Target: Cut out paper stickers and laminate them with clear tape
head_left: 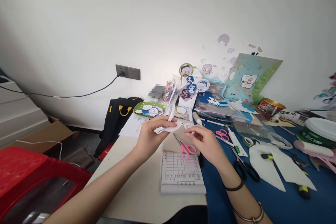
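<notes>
My left hand [153,131] pinches a curled white paper piece [172,126] between thumb and fingers, above the table. To its right is my right hand [204,141], its fingers bent together near a white ring-like piece [188,126]. What its fingertips hold, if anything, is too small to make out. Between and below the hands, pink-handled scissors [187,149] lie on a beige block [168,144]. Under that is a pad of printed forms [181,168] with a table grid.
Black-handled scissors [245,169], pink scissors [222,134], white cut pieces [265,164] and a green tub [317,131] crowd the blue surface at right. A green tray [138,109] of cutouts stands behind my left hand. A red stool [23,168] is at left.
</notes>
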Demonstrator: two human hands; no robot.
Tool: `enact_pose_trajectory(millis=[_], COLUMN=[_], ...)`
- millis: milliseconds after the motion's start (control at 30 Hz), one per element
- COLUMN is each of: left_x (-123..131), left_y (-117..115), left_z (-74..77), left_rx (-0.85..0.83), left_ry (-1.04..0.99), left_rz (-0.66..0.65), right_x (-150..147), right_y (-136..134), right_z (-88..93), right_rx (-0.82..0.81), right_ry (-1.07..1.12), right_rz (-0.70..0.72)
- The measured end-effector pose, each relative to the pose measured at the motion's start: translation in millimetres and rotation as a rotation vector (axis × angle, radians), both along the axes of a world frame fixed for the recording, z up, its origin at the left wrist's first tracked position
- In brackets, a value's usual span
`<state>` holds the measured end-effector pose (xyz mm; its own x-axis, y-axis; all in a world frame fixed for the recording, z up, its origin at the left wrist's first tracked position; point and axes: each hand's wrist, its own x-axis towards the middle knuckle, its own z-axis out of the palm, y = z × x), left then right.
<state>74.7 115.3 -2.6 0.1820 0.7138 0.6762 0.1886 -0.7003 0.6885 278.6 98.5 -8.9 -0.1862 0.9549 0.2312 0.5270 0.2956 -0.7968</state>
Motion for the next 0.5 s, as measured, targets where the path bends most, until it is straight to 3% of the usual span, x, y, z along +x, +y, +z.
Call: enact_pose_trajectory(millis=[200, 500], left_x=[4, 15], left_y=[-4, -9], left_z=[-7.5, -16.0], left_rx=[0.499, 0.547], left_ry=[0.234, 0.292], left_rz=[0.027, 0.048], right_x=[-6, -14], right_y=[-7, -3], right_z=[-1.3, -12.9], right_rx=[0.343, 0.324], right_ry=[0.215, 0.363], right_rz=[0.068, 0.157])
